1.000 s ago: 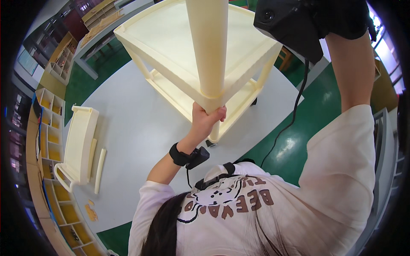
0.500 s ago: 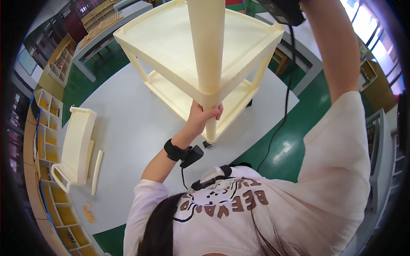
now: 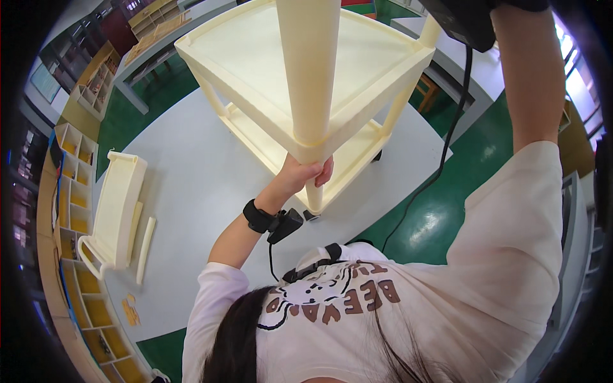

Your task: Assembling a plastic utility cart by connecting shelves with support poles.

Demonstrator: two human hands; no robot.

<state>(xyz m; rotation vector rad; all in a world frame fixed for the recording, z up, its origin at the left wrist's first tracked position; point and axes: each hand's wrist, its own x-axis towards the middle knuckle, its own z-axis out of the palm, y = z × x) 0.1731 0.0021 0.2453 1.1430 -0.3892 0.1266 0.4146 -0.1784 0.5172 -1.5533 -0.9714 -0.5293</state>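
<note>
A cream plastic shelf cart (image 3: pixel 223 76) with tiers and round corner posts stands on the table. My left hand (image 3: pixel 303 173) is closed round its near lower post (image 3: pixel 314 195), just under the corner of the upper visible shelf. Above that corner a thick upright post (image 3: pixel 310 70) rises out of the top of the view. My right forearm (image 3: pixel 533 83) is raised high at the right, a black device (image 3: pixel 460 22) strapped at its wrist. The right hand itself lies beyond the top edge.
On the grey table (image 3: pixel 191 210) at the left lie a cream tray-like part (image 3: pixel 118 210) with a looped handle, a thin cream rod (image 3: pixel 146 250) and small tan pieces (image 3: pixel 131 309). A black cable (image 3: pixel 440 166) hangs on the right. Cubby shelves (image 3: pixel 80 210) line the left.
My right forearm has shifted outward to the right, and the device on its wrist with it. My left hand keeps its hold on the post. The cart sits slightly differently in the view.
</note>
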